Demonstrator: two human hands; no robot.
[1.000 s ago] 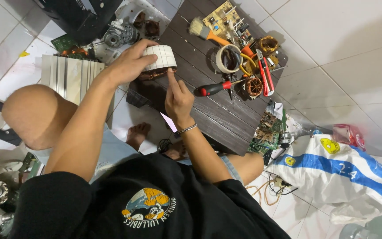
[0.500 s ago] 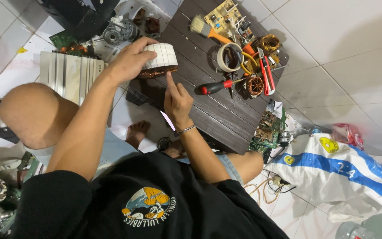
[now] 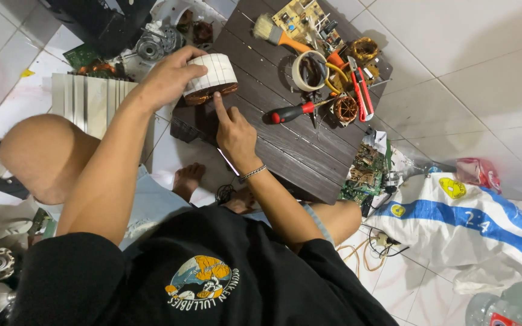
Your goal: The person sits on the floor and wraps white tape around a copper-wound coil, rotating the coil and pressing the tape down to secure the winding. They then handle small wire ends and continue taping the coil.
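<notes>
- The left hand grips the wound coil, a copper winding wrapped in white paper, with fingers curled over its top and thumb at the near side. Compared with one second ago, the hold is unchanged.
- The coil rests at the near left corner of the dark slatted table, tilted on its side, copper edge facing the person. Its position matches the earlier frames.
- The right hand has the index finger extended, tip touching the lower copper edge of the coil; the other fingers are folded loosely and hold nothing visible. The finger sits slightly closer to the coil than half a second ago.
- A bead bracelet circles the right wrist.
- Beyond the right hand, a red-handled screwdriver lies on the table, well apart from the coil.
- Further out lie a roll of tape, a small copper stator and a red utility knife, grouped close together.
- At the far edge lie an orange-handled brush and a circuit board.
- Left of the table stands a white ribbed panel; right, on the floor, lies a white and blue sack.
- Nothing lies between the hands and the coil.
</notes>
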